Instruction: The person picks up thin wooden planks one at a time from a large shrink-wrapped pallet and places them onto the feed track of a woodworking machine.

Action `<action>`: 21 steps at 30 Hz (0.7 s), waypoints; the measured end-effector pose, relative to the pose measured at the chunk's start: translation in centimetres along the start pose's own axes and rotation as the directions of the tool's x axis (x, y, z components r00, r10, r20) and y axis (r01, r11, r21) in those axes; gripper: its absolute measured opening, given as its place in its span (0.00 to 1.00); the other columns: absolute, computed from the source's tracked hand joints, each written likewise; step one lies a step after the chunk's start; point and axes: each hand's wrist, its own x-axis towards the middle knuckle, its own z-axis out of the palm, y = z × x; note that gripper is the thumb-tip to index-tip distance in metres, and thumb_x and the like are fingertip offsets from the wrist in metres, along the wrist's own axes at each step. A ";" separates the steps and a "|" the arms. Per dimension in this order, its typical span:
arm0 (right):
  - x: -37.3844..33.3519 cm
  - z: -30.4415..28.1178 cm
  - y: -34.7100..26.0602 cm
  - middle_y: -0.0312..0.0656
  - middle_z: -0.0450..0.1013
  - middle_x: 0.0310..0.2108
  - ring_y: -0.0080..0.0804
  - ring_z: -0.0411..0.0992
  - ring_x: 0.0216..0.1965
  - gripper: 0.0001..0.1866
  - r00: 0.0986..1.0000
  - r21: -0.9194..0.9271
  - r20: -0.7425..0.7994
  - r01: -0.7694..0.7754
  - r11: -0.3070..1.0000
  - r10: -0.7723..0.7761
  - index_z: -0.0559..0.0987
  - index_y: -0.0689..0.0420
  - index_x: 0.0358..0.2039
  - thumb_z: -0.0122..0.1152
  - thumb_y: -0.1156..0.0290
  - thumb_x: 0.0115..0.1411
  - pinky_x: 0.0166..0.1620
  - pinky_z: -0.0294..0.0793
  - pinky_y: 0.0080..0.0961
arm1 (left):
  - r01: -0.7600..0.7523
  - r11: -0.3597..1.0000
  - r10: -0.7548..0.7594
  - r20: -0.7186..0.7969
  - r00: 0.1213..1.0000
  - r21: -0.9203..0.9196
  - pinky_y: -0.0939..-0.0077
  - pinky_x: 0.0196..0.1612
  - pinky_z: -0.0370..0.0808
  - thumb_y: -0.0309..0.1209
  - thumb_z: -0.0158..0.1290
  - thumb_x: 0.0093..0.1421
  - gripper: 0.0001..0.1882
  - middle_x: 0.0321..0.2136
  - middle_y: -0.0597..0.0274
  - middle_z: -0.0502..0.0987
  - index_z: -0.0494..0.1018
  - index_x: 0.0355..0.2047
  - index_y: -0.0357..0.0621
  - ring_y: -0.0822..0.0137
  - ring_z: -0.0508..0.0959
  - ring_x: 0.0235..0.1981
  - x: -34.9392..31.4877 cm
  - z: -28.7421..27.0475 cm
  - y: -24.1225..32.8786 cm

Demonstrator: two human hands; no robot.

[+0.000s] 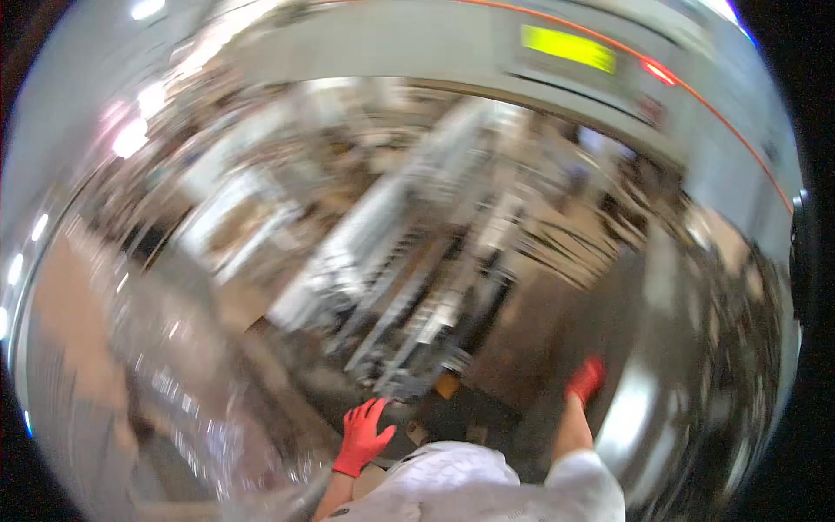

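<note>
We mark one long silver-grey metal rail assembly (pixel 444 317) at 1 o'clock from the nearer red-gloved left hand (pixel 362 437), axis 7-to-1; contact unclear. Left fingers spread, seemingly empty; red-gloved right hand (pixel 587 379), toward 3 o'clock: blurred, can't tell. Two hands, one assembly, one yellow-lit rectangular display (pixel 568 48).

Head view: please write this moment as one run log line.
left hand: red-gloved, open, near metal rails | right hand: red-gloved, blurred, grip unclear | clear plastic film: left | yellow-green display: lit, top right
</note>
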 end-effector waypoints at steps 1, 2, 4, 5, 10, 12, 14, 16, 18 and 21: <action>0.3 -1.0 -1.6 0.48 0.79 0.44 0.40 0.77 0.45 0.10 0.986 0.101 0.132 -0.115 0.988 0.102 0.82 0.55 0.45 0.54 0.70 0.70 0.48 0.79 0.40 | 0.010 1.000 -0.010 -0.158 0.987 -0.005 0.47 0.68 0.60 0.45 0.61 0.61 0.35 0.63 0.51 0.73 0.70 0.67 0.51 0.49 0.70 0.65 -0.4 -1.1 -0.3; 0.5 -3.0 -3.2 0.51 0.80 0.49 0.44 0.79 0.49 0.10 0.961 0.069 0.251 -0.136 0.988 0.115 0.82 0.58 0.46 0.58 0.69 0.68 0.51 0.80 0.42 | -0.041 0.998 0.025 -0.312 0.950 -0.043 0.52 0.66 0.65 0.41 0.62 0.61 0.34 0.62 0.51 0.74 0.70 0.67 0.49 0.49 0.73 0.62 -0.8 -2.5 -0.7; -0.8 -6.1 -8.9 0.52 0.80 0.49 0.45 0.78 0.49 0.11 0.956 0.077 -0.111 0.279 0.957 -0.270 0.81 0.59 0.47 0.59 0.71 0.67 0.51 0.79 0.43 | 0.107 0.994 -0.078 -0.597 0.799 0.013 0.54 0.63 0.69 0.37 0.64 0.60 0.32 0.59 0.50 0.75 0.71 0.65 0.47 0.48 0.75 0.60 -2.3 -6.0 -1.1; -1.5 -7.7 -11.7 0.52 0.80 0.49 0.45 0.78 0.49 0.11 0.900 0.183 -0.118 0.435 0.881 -0.420 0.81 0.59 0.47 0.59 0.71 0.67 0.51 0.79 0.43 | 0.195 0.980 -0.096 -0.756 0.647 0.042 0.53 0.63 0.70 0.36 0.65 0.60 0.31 0.58 0.49 0.76 0.72 0.63 0.46 0.47 0.75 0.60 -2.8 -8.3 -1.6; -5.7 -11.4 -24.6 0.55 0.80 0.49 0.49 0.78 0.49 0.15 0.604 0.497 -0.244 0.749 0.437 -0.759 0.80 0.63 0.51 0.60 0.75 0.64 0.53 0.78 0.45 | 0.464 0.872 0.251 -0.955 -0.155 0.154 0.52 0.60 0.72 0.33 0.67 0.58 0.29 0.52 0.46 0.77 0.73 0.58 0.38 0.43 0.75 0.57 -10.4 -22.8 -3.0; -8.2 -11.3 -28.6 0.56 0.80 0.49 0.51 0.78 0.49 0.17 0.566 0.517 -0.276 0.768 0.376 -0.777 0.80 0.65 0.52 0.61 0.76 0.63 0.54 0.78 0.46 | 0.624 0.781 0.246 -0.912 -0.327 -0.013 0.51 0.63 0.69 0.34 0.70 0.56 0.32 0.55 0.45 0.75 0.72 0.58 0.38 0.44 0.74 0.57 -13.6 -28.0 -3.9; -11.0 -10.4 -32.9 0.57 0.80 0.49 0.52 0.78 0.49 0.19 0.540 0.529 -0.300 0.780 0.334 -0.786 0.80 0.66 0.54 0.61 0.78 0.62 0.55 0.77 0.47 | 0.706 0.689 0.238 -0.870 -0.433 -0.163 0.49 0.66 0.65 0.39 0.71 0.55 0.33 0.58 0.46 0.74 0.73 0.58 0.40 0.44 0.70 0.61 -15.0 -31.6 -4.7; -14.2 -9.3 -38.1 0.52 0.79 0.53 0.55 0.75 0.56 0.18 0.425 0.646 -0.464 0.763 0.032 -0.777 0.80 0.62 0.55 0.61 0.69 0.68 0.60 0.73 0.51 | 0.657 0.692 0.107 -0.858 -0.502 -0.298 0.49 0.68 0.62 0.41 0.72 0.55 0.34 0.59 0.47 0.72 0.73 0.58 0.41 0.44 0.68 0.63 -15.7 -33.8 -5.4; -17.4 -9.5 -41.3 0.54 0.77 0.56 0.55 0.73 0.56 0.15 0.326 0.652 -0.491 0.753 -0.092 -0.808 0.80 0.61 0.54 0.57 0.70 0.71 0.60 0.70 0.51 | 0.634 0.667 0.024 -0.839 -0.543 -0.392 0.49 0.68 0.61 0.41 0.72 0.55 0.35 0.60 0.46 0.72 0.72 0.59 0.42 0.43 0.67 0.64 -15.6 -34.7 -6.3; -20.3 -10.7 -44.8 0.53 0.75 0.56 0.54 0.72 0.55 0.16 0.214 0.679 -0.556 0.674 -0.290 -0.803 0.79 0.62 0.54 0.58 0.74 0.67 0.59 0.70 0.50 | 0.573 0.700 -0.047 -0.828 -0.559 -0.427 0.49 0.68 0.62 0.41 0.71 0.55 0.38 0.64 0.45 0.66 0.69 0.63 0.46 0.43 0.65 0.66 -15.2 -34.6 -7.9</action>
